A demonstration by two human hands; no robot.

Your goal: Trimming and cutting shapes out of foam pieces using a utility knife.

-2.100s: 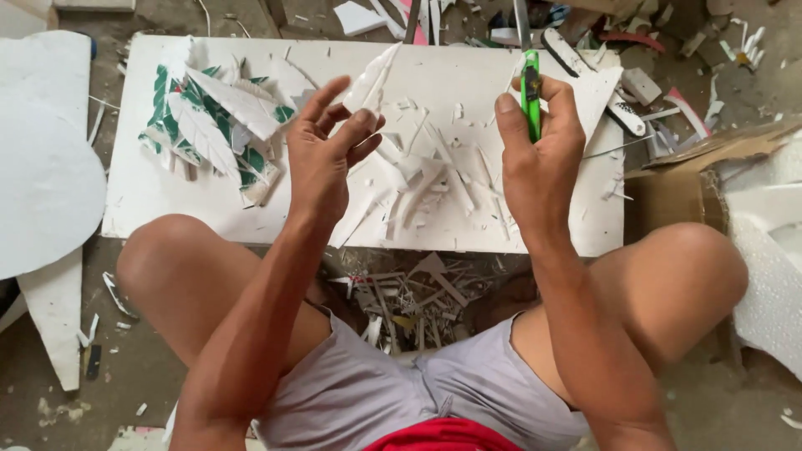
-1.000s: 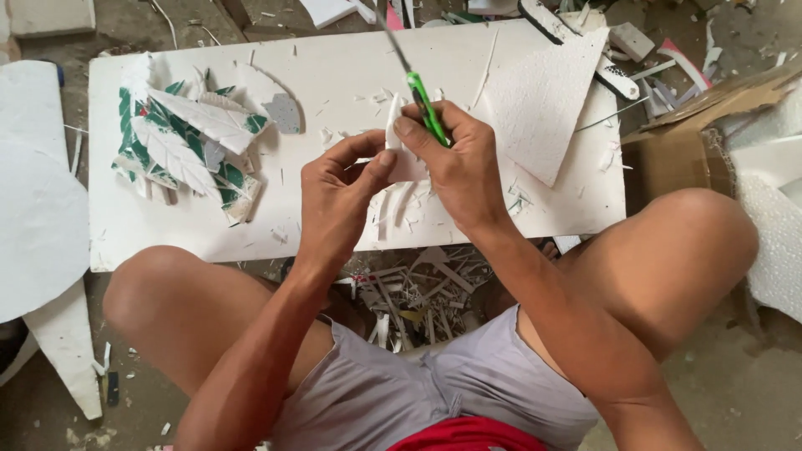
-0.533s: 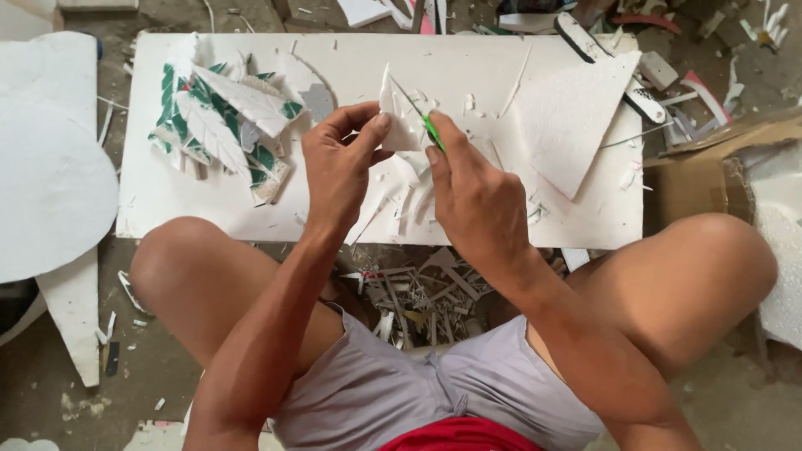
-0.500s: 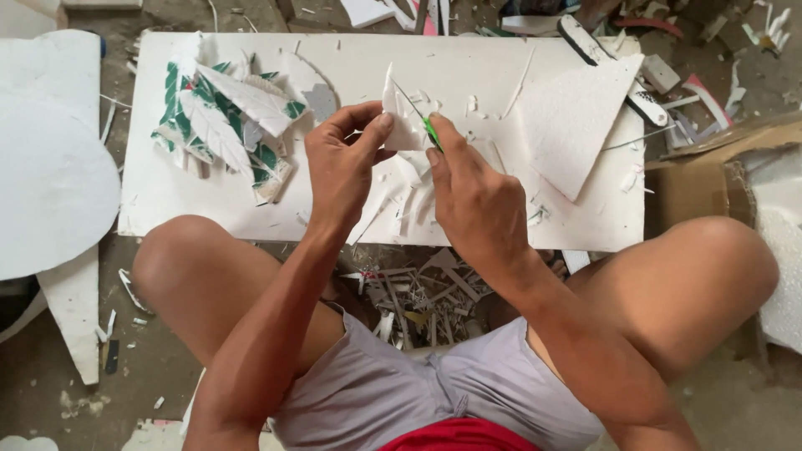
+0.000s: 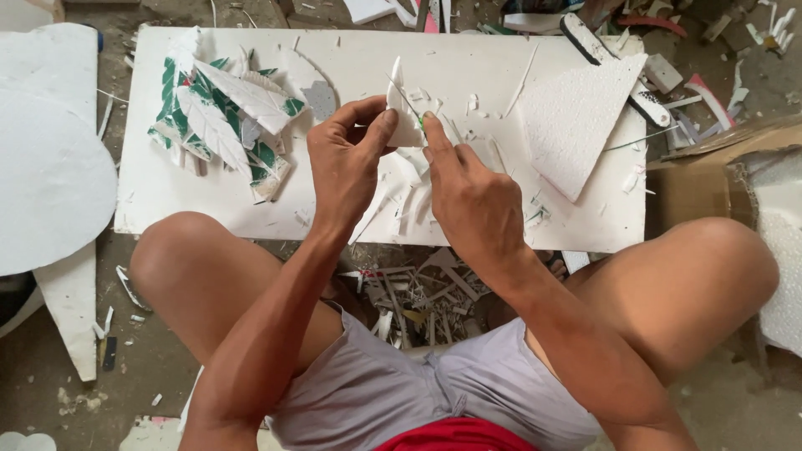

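Left hand (image 5: 347,163): fingers curled, thumb and fingertips pinched on the lower edge of a small white foam piece (image 5: 401,117). The piece stands upright above the hand, its narrow tip pointing away from the person, over the middle of the white board (image 5: 468,50).

Right hand (image 5: 472,196): closed around a green-handled knife (image 5: 422,123), of which only a sliver of green shows at the fingertips. A thin blade runs from there up and left across the face of the foam piece. The right forefinger lies extended along the tool, touching the foam piece's right edge. The two hands sit just beside each other, with the foam piece between them.

Surroundings: the board lies on the ground in front of the person's bare knees. On its left part rests a pile of leaf-shaped cutouts (image 5: 221,117), white with green. On its right part lies a large white foam triangle (image 5: 576,125), well apart from both hands. Thin white offcuts (image 5: 393,200) are scattered on the board beneath the hands, and more scraps (image 5: 418,292) lie on the ground between the legs. A large rounded white foam sheet (image 5: 46,175) lies left of the board.
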